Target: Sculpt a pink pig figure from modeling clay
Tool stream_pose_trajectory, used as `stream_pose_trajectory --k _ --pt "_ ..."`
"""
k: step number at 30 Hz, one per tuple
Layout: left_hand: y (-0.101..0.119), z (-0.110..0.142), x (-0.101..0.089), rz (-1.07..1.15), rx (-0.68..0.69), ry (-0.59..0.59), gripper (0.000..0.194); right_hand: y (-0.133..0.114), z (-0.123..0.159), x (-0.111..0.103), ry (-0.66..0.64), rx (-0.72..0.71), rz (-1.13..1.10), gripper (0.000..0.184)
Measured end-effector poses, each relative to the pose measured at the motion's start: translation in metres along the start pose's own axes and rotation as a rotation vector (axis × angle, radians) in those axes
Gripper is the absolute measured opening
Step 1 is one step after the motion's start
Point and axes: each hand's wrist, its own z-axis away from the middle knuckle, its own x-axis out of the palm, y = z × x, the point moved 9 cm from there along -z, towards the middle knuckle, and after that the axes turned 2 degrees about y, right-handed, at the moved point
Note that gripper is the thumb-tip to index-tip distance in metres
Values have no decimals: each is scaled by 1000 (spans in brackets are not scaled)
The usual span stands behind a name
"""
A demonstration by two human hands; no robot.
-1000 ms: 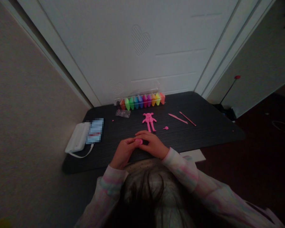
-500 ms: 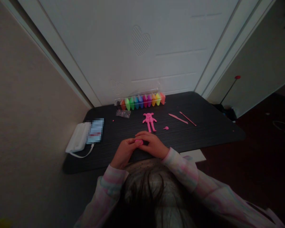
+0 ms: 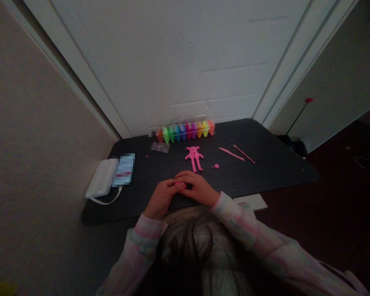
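Dim light falls on a white door and on the dark bench pushed up against it. At the near edge of the bench a small pink piece sits between the person's two hands, mostly covered by fingers, so its full shape cannot be made out.

It lies at the fingertips of the left hand, whose thumb is laid along it in a pinch. The right hand meets it from the other side, fingers curved over towards the left ones; whether these also grip the piece cannot be told. Both wrists angle inward, and the forearms, in pale tie-dye sleeves, run off the bottom of the view on either side of the person's dark hair.

Just beyond the right hand a pink figure with ears, arms and long legs lies flat, its feet near the fingers. Beside it are a pink blob with a thin tail and two slim pink tools. Farther back stands a row of coloured packs in clear plastic. Off to the left, a pixelated phone overlaps a white box.
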Motion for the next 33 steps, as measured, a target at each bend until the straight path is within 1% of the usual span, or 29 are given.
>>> stream_pose_trajectory --k 4,12,15,19,24,29,33 --pt "4 1 4 38 23 -39 11 1 0 1 -3 -3 -21 23" --pt "3 0 2 -2 27 -45 6 -1 1 2 -16 -15 -32 24" --pt "2 0 2 -8 29 -52 10 -2 0 2 -19 -27 -43 24" --pt "-3 0 5 -10 -16 -97 17 -2 0 1 -8 -17 -47 21" --pt "-7 -1 1 -54 -24 -89 15 -2 0 1 -7 -17 -44 20" --pt "-6 -1 -1 -97 1 -73 13 -2 0 2 -16 -13 -47 19" --pt "-4 0 3 -112 10 -105 17 -3 0 -1 4 -22 -61 18"
